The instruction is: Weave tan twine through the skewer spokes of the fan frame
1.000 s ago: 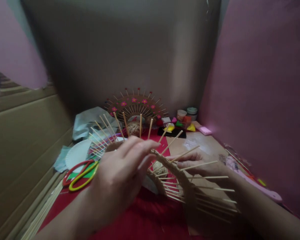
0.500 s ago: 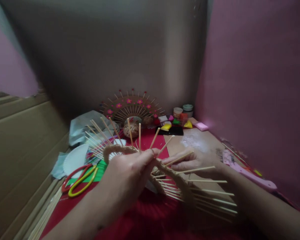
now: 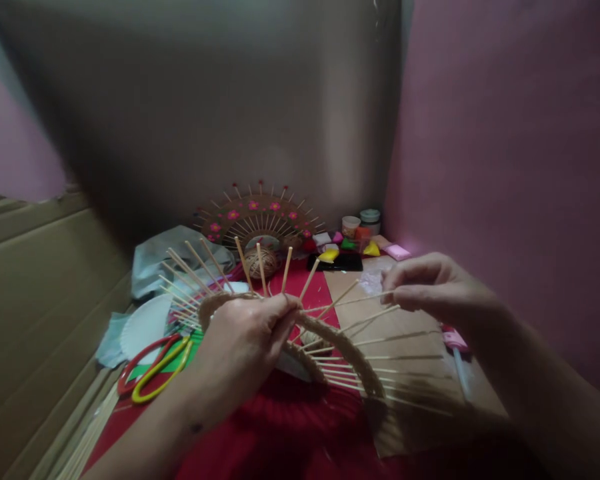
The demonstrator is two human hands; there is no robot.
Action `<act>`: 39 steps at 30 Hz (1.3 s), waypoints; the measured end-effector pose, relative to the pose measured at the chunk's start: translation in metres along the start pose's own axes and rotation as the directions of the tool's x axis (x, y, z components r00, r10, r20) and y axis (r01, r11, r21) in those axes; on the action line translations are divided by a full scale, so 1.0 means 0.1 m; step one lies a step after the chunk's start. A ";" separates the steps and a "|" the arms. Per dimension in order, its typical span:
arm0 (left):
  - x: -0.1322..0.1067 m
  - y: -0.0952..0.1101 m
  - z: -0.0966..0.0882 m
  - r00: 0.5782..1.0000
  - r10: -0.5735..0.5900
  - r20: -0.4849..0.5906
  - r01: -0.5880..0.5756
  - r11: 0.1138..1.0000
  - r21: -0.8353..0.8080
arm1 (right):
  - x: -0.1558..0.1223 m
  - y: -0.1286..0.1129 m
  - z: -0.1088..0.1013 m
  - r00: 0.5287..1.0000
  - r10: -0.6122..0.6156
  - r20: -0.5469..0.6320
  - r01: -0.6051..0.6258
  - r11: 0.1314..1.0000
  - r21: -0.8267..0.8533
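A fan of thin wooden sticks with a woven band of brown twine (image 3: 350,351) is held up over the table. My left hand (image 3: 250,333) pinches the band near its top middle, thumb and fingers closed. To the right, my right hand (image 3: 433,283) grips a strand of twine (image 3: 347,304) between thumb and fingertips. The strand runs taut from the left fingers across the sticks. Bare stick ends (image 3: 314,277) spread outward past the band. The part of the band under my left hand is hidden.
Behind stand a finished fan with pink flowers (image 3: 253,206) and a twine ball (image 3: 262,261). Red-and-yellow-handled scissors (image 3: 163,363) and a white paper plate (image 3: 145,327) lie left. Clay packets (image 3: 371,249), small tubs (image 3: 370,217) and a black phone-like slab (image 3: 347,262) sit at the back right.
My right hand has moved up and right, away from the band, drawing the strand of twine out straight. My left hand keeps its hold, with the fan shifted slightly left.
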State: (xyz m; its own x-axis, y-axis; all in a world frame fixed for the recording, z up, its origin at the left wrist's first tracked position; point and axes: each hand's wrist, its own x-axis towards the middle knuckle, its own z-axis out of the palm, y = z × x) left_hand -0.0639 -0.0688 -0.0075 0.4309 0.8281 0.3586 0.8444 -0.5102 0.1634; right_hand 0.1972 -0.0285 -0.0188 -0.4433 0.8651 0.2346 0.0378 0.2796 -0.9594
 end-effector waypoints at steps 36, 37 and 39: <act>-0.08 -0.13 -0.05 0.992 0.085 -0.098 -0.081 0.996 0.038 | 0.09 0.46 0.25 0.866 0.136 0.481 -0.184 0.981 0.053; -0.09 -0.11 -0.06 0.990 0.100 -0.098 -0.096 0.995 0.039 | 0.08 0.46 0.25 0.862 0.121 0.492 -0.177 0.982 0.068; -0.11 -0.06 -0.10 0.985 0.123 -0.119 -0.118 0.992 0.047 | 0.06 0.45 0.27 0.860 0.094 0.502 -0.163 0.982 0.094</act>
State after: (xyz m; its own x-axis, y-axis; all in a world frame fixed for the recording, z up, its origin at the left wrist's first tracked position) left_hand -0.0766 -0.0772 -0.0037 0.4904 0.7258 0.4824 0.8018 -0.5927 0.0766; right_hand 0.1718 -0.0223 -0.0649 -0.8268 0.5615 0.0329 0.0247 0.0947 -0.9952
